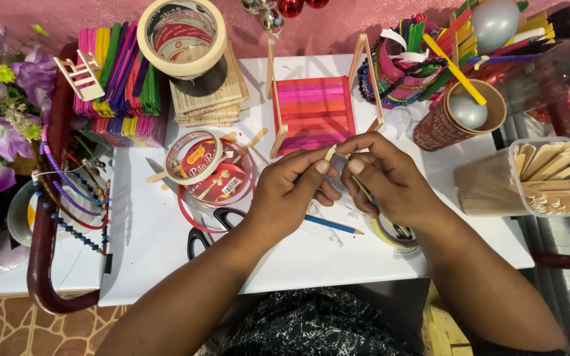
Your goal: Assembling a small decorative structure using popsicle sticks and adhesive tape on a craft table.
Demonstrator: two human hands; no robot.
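Your left hand and right hand each pinch a plain wooden stick over the counter centre, both grips narrow on it. Judged light, stiff, snappable: hold near its ends. Scissors crowd left; right front corner looks roomier.

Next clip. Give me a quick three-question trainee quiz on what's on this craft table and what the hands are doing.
1. True or false: both hands pinch one small wooden stick.
2. Where do the scissors lie? A) beside the left forearm B) in the paper cup C) on the stick panel
3. What fills the clear tub on the right?

Key
1. True: left hand and right hand meet on the stick.
2. A: scissors.
3. Plain wooden sticks, in the clear tub.
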